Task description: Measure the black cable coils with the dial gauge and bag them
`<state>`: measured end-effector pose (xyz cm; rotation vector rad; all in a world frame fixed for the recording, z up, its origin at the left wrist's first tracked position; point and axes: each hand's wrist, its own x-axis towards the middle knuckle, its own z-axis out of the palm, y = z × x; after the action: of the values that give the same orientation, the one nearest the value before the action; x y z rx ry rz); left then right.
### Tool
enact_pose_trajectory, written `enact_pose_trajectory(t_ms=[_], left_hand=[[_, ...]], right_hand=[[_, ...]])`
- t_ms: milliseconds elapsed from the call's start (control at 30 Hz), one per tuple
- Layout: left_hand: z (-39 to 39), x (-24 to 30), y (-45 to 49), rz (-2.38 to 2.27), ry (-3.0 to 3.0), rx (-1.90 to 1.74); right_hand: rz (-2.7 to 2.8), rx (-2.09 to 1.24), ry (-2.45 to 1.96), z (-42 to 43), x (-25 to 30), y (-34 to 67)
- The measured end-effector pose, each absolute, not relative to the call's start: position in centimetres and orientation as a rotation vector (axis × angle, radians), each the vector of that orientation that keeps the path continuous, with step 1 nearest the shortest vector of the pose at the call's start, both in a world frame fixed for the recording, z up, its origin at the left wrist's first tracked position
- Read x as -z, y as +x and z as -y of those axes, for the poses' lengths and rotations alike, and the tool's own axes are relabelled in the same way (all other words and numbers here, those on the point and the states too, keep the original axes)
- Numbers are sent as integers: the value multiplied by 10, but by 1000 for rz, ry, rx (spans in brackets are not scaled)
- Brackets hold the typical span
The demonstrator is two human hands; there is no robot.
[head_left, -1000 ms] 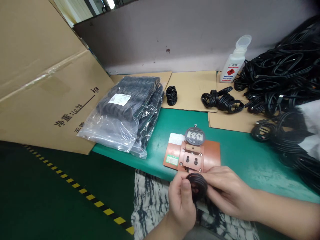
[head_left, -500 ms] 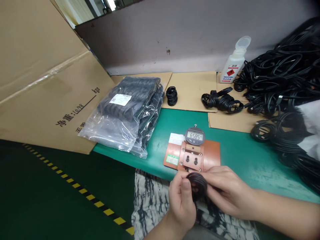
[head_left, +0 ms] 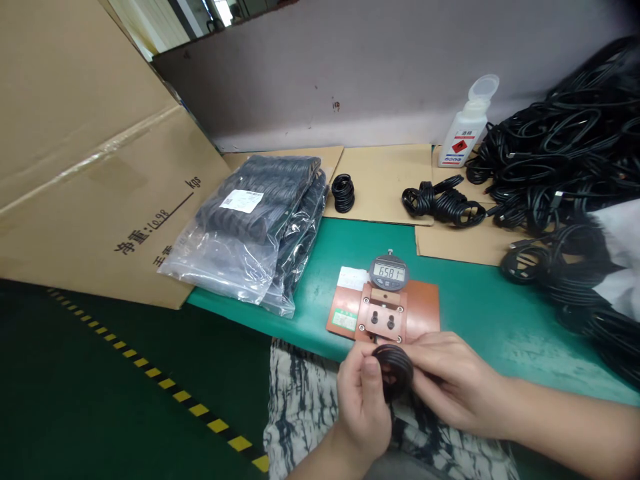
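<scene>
A person's left hand [head_left: 363, 400] and right hand [head_left: 450, 383] are both closed on a stack of black rings [head_left: 395, 367], the left thumb pressed flat on its face and the right fingers wrapped around its far side. The stack is held in the air at the near edge of the green surface [head_left: 475, 313], just in front of a brown gauge fixture [head_left: 385, 317] whose digital indicator [head_left: 389, 273] reads 6581.

To the left lie clear plastic bags [head_left: 255, 227] packed with more black rings, leaning against a large cardboard box [head_left: 90, 167]. Farther back, on cardboard sheets [head_left: 385, 177], sit a small pile of rings [head_left: 343, 192] and a coiled black cable [head_left: 443, 202]. A white bottle [head_left: 467, 123] stands against the grey wall, beside a heap of black cables [head_left: 565, 153] that fills the right side. Patterned trousers [head_left: 300, 407] show below the hands.
</scene>
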<state>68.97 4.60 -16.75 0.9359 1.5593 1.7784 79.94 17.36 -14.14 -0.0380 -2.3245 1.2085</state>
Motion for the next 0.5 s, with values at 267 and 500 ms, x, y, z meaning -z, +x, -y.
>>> enact_pose_trajectory(t_ms=[267,500], left_hand=[[-48,165,689,-1577,945,-1766],[-26,174,688,-1465,899,-1773]], right_hand=[[2322,-1187,-41,-174,140,798],[2245,-1167,34,-175,139,800]])
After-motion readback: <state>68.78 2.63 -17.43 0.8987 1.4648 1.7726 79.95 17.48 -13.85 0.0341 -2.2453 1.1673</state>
